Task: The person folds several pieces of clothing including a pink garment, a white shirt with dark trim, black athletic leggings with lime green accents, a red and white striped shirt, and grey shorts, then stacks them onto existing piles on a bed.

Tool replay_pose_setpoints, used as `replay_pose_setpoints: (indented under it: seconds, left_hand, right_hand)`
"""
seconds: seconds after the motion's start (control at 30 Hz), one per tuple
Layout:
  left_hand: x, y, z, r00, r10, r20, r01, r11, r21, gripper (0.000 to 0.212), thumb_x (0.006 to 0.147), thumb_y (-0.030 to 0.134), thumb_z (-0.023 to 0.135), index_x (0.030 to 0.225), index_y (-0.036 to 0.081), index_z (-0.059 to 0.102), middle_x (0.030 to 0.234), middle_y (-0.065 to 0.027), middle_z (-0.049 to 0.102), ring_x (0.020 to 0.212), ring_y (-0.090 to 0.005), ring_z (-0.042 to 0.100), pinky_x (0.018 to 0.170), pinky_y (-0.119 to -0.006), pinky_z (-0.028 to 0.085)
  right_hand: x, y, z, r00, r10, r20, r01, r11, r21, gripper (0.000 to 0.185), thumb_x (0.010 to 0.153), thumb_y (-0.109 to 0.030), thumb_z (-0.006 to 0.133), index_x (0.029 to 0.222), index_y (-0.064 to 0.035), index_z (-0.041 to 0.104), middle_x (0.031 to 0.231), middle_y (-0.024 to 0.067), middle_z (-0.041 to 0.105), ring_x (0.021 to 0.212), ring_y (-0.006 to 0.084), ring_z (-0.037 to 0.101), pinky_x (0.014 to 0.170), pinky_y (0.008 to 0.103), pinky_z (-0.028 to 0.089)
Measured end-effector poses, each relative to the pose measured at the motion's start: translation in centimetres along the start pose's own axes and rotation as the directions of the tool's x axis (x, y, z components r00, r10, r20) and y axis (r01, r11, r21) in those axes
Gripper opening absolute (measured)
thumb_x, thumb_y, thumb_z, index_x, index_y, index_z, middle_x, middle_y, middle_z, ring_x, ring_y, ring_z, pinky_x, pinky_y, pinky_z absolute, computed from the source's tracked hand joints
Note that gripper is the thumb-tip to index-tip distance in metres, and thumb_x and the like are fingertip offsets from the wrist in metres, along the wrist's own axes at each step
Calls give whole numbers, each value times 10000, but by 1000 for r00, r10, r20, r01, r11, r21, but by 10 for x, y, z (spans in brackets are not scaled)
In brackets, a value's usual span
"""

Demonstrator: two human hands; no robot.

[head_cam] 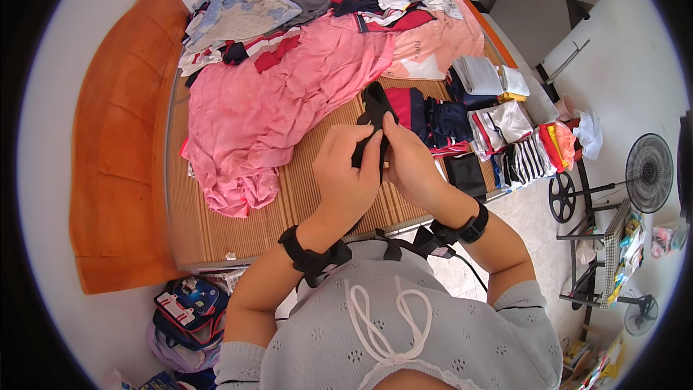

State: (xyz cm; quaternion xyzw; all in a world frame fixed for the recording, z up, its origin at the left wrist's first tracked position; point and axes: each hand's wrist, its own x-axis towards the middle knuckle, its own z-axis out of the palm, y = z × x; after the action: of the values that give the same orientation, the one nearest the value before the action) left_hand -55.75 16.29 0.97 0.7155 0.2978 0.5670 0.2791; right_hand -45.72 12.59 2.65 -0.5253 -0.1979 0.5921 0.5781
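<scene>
Both hands meet over the near part of a bed covered with a bamboo mat point(303, 184). My left hand point(346, 168) and my right hand point(414, 162) pinch a black piece of cloth point(377, 102) between thumbs and fingers; its upper end stands up in a loop, and its lower part is partly hidden by the hands. A crumpled pink sheet point(292, 81) spreads to the left of and beyond the hands. Just right of them lie folded red and navy clothes point(406, 108), with a folded black cloth point(464, 173) nearer the bed's edge.
Loose clothes point(314, 5) heap at the far side beside a peach cloth point(438, 43). Folded stacks point(503, 124) line the right edge. A wooden headboard point(124, 151) is at left, backpacks point(189, 314) stand below it, and a fan point(648, 172) and rack point(612, 260) are at right.
</scene>
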Motion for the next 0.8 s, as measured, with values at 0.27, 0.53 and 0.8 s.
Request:
replay_pose_setpoints:
  seconds: [0.27,0.53,0.8]
  left_hand:
    - [-1,0,-5,995,55,80,-56,998,14,146,755,-13,671,891,2,621,829,-107,571,709,-233,565,623,-298,441]
    - [10,-9,-6,983,75,165,-80,996,24,181,739,35,671,917,41,636,806,-110,572,663,-249,577,580,-306,459]
    - [5,-36,-32,908,-96,407,218,940,-264,232,753,10,667,968,-8,580,759,-93,576,597,-175,567,537,-285,439]
  right_hand:
    - [9,4,-3,999,-31,22,31,999,10,461,948,-510,376,932,-70,512,756,30,503,700,135,560,608,303,511]
    - [17,-5,-8,976,-7,218,19,998,-54,371,946,-437,452,905,-75,522,773,38,559,676,126,572,557,282,506]
    - [16,-39,-10,972,-237,3,233,960,156,274,944,-358,500,870,-96,532,793,22,602,676,127,607,590,298,515]
